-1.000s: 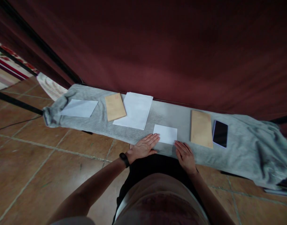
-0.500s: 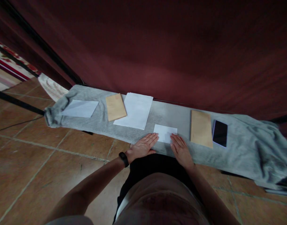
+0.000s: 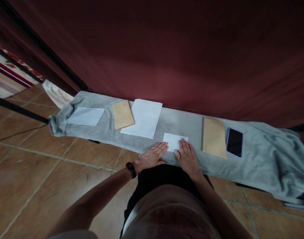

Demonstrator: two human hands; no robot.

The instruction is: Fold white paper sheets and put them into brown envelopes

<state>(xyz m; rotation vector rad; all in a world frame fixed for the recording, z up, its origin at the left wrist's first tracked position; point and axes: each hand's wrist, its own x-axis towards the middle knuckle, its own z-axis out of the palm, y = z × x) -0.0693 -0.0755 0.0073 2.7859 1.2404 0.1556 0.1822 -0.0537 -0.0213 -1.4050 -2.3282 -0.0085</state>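
A small white sheet of paper (image 3: 172, 140), perhaps folded, lies flat on the grey cloth in front of me. My left hand (image 3: 153, 155) rests flat at its left edge, fingers stretched out and touching it. Over its right part lies my right hand (image 3: 186, 156), palm down with the fingers straight and covering the near right corner. Neither hand grips anything. Just beyond the left hand is a stack of larger white sheets (image 3: 147, 116), with a brown envelope-like packet (image 3: 122, 114) overlapping its left side.
Right of my hands lie a thicker brown packet (image 3: 213, 136) and a dark-screened phone (image 3: 234, 142). Another white sheet (image 3: 86, 116) is at the far left. Grey cloth (image 3: 258, 149) covers the narrow bench, rumpled at both ends. A dark red curtain (image 3: 152, 56) hangs behind.
My right hand has slid a little to the left, further onto the small sheet. The left hand stays at the sheet's left edge.
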